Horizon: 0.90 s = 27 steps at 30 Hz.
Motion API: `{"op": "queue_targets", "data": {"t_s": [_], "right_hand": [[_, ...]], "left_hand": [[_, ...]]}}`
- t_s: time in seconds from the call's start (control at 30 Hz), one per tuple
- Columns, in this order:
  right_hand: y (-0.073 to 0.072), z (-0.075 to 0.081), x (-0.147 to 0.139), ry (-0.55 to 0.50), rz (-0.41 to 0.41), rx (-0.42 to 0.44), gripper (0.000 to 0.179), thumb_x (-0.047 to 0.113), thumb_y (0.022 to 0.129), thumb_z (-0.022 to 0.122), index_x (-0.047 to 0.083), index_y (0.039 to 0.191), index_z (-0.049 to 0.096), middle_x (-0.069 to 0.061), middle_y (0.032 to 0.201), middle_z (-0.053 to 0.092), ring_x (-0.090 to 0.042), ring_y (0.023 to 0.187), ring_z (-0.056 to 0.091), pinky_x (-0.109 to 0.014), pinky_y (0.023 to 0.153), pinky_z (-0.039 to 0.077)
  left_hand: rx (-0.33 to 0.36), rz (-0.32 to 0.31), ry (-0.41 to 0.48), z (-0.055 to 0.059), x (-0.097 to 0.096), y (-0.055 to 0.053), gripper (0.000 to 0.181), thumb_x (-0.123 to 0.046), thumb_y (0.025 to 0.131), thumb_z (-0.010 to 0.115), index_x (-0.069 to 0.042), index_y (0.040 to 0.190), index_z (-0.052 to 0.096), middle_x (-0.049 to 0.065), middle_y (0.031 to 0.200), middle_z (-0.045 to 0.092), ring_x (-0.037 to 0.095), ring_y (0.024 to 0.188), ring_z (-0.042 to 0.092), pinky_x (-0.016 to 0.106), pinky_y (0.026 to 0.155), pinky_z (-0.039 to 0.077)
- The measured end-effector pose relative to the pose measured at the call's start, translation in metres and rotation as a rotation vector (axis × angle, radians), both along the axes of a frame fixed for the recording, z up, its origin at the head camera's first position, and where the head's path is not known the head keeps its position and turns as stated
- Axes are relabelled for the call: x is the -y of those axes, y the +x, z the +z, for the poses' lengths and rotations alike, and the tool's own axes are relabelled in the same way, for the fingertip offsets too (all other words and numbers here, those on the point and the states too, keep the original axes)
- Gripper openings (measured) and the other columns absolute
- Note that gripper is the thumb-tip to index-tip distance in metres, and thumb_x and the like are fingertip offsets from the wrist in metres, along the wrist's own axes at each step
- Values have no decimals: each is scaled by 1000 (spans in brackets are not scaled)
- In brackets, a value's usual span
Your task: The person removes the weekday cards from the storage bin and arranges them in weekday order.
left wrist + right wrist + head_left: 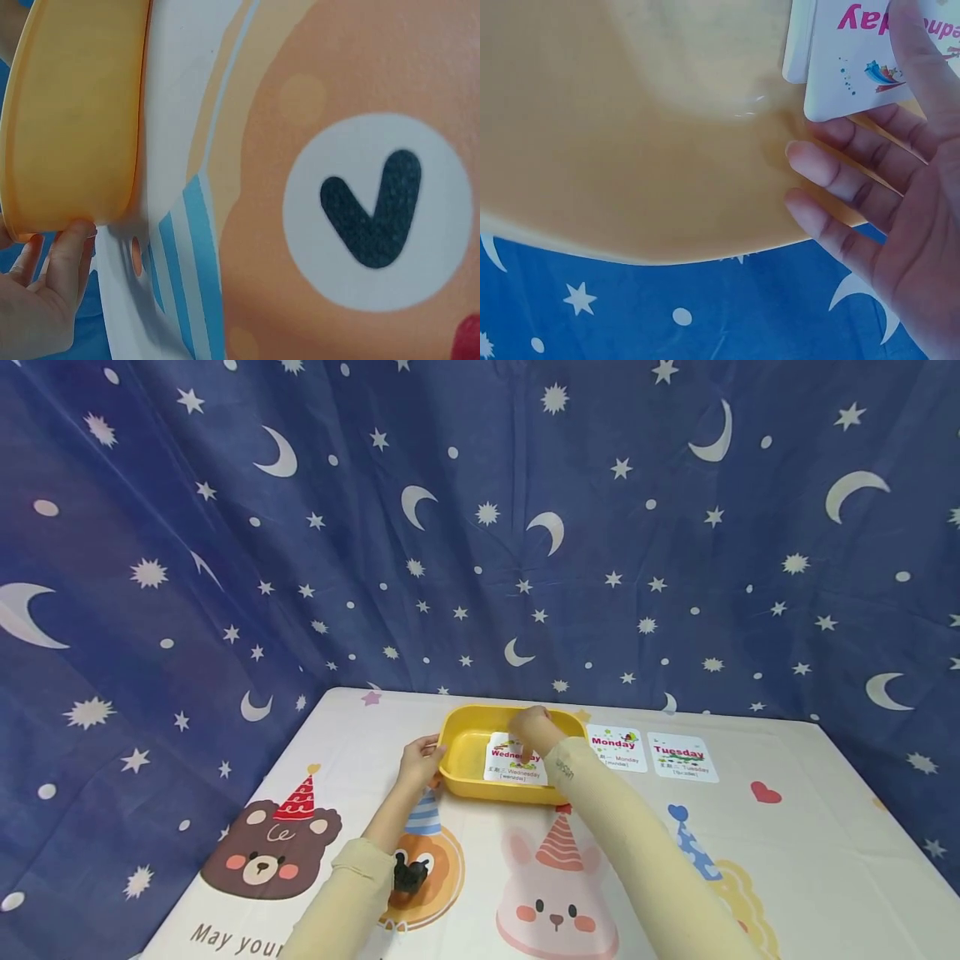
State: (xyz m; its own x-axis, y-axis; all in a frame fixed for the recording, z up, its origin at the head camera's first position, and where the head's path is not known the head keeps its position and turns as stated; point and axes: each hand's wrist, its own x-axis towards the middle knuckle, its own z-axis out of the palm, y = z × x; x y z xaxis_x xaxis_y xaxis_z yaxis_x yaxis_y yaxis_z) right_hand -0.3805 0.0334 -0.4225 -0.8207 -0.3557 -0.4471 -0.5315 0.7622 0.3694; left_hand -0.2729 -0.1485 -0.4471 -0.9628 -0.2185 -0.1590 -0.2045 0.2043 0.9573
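Observation:
A yellow plastic basin (467,760) stands near the far edge of the table. My left hand (417,763) grips its left end; in the left wrist view the fingers (66,259) curl at the basin's rim. My right hand (537,731) reaches into the basin and pinches a white "Wednesday" card (510,768). Seen from the right wrist, the thumb (919,52) lies over the card's face and other fingers are behind it. Another white card (799,45) shows beside and partly behind the pinched one.
Right of the basin, a "Monday" card (617,748) and a "Tuesday" card (683,758) lie face up in a row. The tablecloth (825,852) has printed cartoon animals. A blue curtain (480,552) with moons and stars hangs behind the table.

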Motion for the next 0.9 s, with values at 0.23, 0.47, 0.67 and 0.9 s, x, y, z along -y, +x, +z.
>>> {"op": "queue_targets", "data": {"t_s": [0.23, 0.47, 0.67, 0.9], "right_hand": [[8, 10, -4, -67, 34, -12, 50, 41, 71, 80, 18, 111, 60, 3, 107, 67, -16, 96, 60, -34, 88, 53], [10, 15, -10, -193, 0, 29, 42, 36, 71, 81, 16, 102, 61, 2, 97, 65, -16, 89, 53, -31, 98, 48], [10, 19, -13, -273, -39, 60, 48, 38, 73, 79, 15, 112, 62, -1, 112, 66, -20, 107, 57, -36, 106, 42], [14, 24, -16, -261, 27, 50, 45, 38, 78, 75, 13, 114, 61, -4, 117, 65, -23, 110, 58, -36, 103, 44]], "left_hand": [[0, 0, -5, 0, -1, 1, 37, -10, 97, 51, 3, 131, 50, 23, 116, 57, 31, 101, 59, 24, 65, 56], [-9, 11, -15, -2, -1, -1, 36, -9, 96, 52, 4, 130, 51, 25, 118, 57, 34, 106, 58, 23, 67, 55], [-5, 24, 4, -2, 0, -1, 36, -9, 96, 52, 3, 130, 51, 24, 117, 57, 33, 103, 59, 22, 62, 55], [-5, 15, 0, -3, 1, -1, 37, -10, 96, 52, 3, 130, 50, 24, 116, 57, 34, 103, 59, 22, 64, 55]]}}
